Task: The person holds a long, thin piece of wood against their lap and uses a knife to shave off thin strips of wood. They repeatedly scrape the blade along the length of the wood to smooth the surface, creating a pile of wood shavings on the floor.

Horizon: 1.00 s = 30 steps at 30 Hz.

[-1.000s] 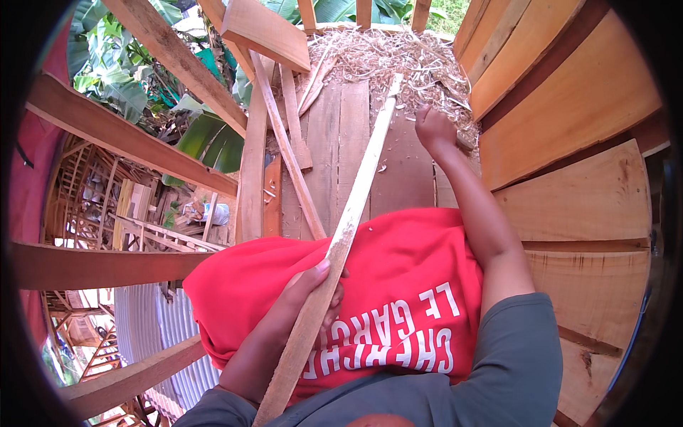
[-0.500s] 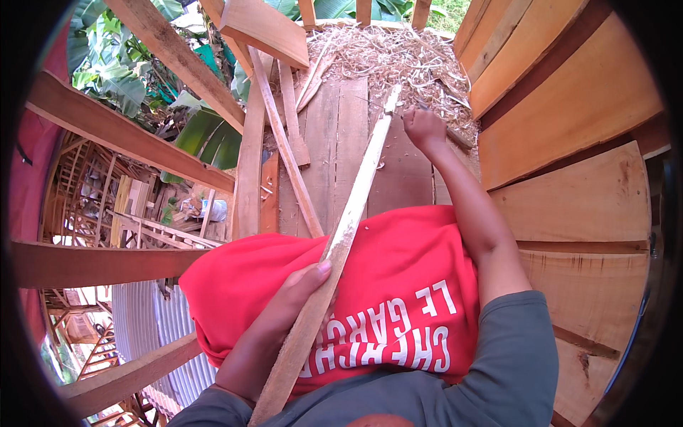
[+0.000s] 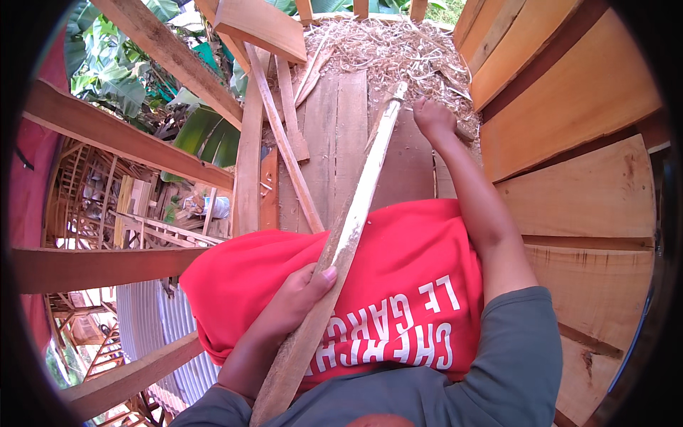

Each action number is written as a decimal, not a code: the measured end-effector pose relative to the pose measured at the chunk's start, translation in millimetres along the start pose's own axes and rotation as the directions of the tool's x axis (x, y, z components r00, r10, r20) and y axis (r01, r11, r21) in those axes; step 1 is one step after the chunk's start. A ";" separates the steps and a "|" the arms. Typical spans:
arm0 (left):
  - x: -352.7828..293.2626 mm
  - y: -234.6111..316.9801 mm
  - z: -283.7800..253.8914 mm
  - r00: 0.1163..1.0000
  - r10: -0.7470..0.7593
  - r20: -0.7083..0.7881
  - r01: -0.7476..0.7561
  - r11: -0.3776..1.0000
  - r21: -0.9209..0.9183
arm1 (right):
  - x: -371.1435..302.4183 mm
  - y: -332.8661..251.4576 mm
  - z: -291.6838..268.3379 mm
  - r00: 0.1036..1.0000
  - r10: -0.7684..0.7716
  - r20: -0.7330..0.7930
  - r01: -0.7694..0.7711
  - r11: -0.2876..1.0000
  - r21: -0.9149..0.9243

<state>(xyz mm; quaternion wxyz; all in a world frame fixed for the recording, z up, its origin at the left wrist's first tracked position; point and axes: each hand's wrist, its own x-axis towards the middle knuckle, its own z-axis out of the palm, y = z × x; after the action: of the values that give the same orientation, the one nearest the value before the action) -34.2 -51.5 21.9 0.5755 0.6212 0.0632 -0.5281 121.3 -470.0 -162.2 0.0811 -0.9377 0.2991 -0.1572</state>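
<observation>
A long wooden strip (image 3: 370, 167) slants across my lap, its far half shaved pale and its near half rough and brown. My left hand (image 3: 306, 292) is closed round the lower part of it, thumb on top. Close to the strip's far end, my right hand (image 3: 435, 119) makes a fist round a thin-bladed tool, mostly hidden; I cannot tell its exact kind. Beneath the strip, a red cloth (image 3: 420, 242) with white lettering covers my lap.
Wood shavings (image 3: 398, 50) pile up at the far end of the plank floor (image 3: 320, 142). Overlapping boards (image 3: 569, 135) wall the right side. Open rails (image 3: 135, 135) run along the left, and a narrow loose strip (image 3: 288, 153) leans beside the floor planks.
My right hand has shifted slightly right and its tool no longer shows left of the strip. The strip's far end has moved a little right; my left hand still grips it.
</observation>
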 end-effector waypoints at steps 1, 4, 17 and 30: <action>1.4 -2.9 -0.3 1.000 0.021 -0.022 -0.021 1.000 0.005 | -3.7 -9.7 -5.1 0.998 -0.053 0.043 0.054 0.998 -0.023; -0.2 -3.2 -14.9 0.999 -0.022 -0.035 0.021 1.000 -0.019 | -50.6 -58.0 -39.4 0.800 -0.580 0.155 0.555 0.812 0.179; -4.5 6.5 -10.0 0.995 0.079 -0.069 -0.089 0.983 -0.160 | -48.4 -43.6 -8.8 0.852 -0.493 -0.176 0.523 0.778 0.348; -7.0 4.8 -14.0 0.989 0.105 -0.108 -0.127 0.966 -0.224 | -107.8 -99.1 -59.4 0.805 -0.591 -0.053 0.565 0.738 0.369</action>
<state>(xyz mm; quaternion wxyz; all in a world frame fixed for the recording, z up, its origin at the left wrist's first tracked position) -25.8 -38.4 27.0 0.6699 0.5775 0.1148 -0.4524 70.8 -330.1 -108.6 0.2119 -0.9565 -0.0445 -0.1956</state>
